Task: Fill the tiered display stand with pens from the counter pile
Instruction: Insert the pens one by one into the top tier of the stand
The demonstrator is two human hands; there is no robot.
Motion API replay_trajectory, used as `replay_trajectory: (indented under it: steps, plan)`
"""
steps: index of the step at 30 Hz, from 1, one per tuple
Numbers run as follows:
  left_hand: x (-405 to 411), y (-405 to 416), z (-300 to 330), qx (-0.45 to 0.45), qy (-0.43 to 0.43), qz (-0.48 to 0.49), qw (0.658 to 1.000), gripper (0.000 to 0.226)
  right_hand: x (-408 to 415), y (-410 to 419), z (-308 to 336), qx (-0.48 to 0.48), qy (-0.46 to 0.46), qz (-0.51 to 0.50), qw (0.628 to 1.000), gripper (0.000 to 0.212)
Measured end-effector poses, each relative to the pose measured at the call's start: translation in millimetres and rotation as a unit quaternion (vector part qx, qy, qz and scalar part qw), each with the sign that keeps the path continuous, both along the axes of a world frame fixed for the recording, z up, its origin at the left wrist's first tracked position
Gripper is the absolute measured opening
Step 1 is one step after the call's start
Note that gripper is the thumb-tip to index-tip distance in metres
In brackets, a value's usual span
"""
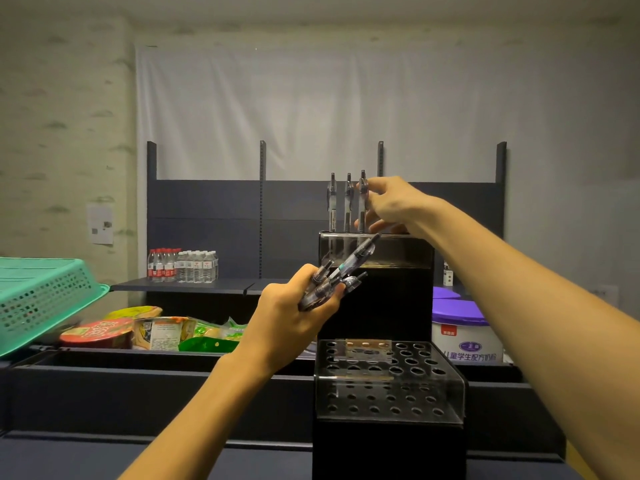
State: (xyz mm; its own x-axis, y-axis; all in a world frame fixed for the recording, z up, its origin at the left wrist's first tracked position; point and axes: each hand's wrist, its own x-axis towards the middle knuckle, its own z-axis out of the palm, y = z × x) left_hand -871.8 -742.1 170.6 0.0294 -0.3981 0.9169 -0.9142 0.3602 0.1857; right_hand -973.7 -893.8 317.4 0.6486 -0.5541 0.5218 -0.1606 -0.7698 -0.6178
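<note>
A black tiered display stand (415, 258) rises in front of me, with a clear acrylic lower tier (446, 379) full of round holes. Three pens stand upright in the top tier. My right hand (391, 206) pinches the rightmost upright pen (362, 199) between thumb and fingers. The two other upright pens (333, 202) stand to its left, untouched. My left hand (294, 306) grips a bundle of several clear-barrelled pens (337, 275), tips pointing up and right toward the stand. The counter pile is not in view.
A teal plastic basket (38, 299) sits tilted at the left. Snack packets and a red noodle bowl (100, 332) lie behind the dark counter rail. Water bottles (183, 266) stand on a back shelf. A purple-lidded white tub (464, 336) stands right of the stand.
</note>
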Motion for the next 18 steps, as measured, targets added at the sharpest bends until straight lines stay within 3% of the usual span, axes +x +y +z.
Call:
replay_trajectory:
  steps: [6,12,18]
  plan:
    - [-2,0,4,-0.022,0.004,0.005,1.000,0.012,-5,1,-3,-0.032,-0.029,-0.046,0.998,0.048]
    - [-7,0,7,-0.029,0.014,0.023,0.999,0.019,-25,14,-16,-0.109,-0.144,-0.071,0.981,0.029]
    - [-10,2,11,-0.034,0.020,0.048,0.998,0.026,-48,34,-34,-0.132,-0.215,-0.013,0.967,0.020]
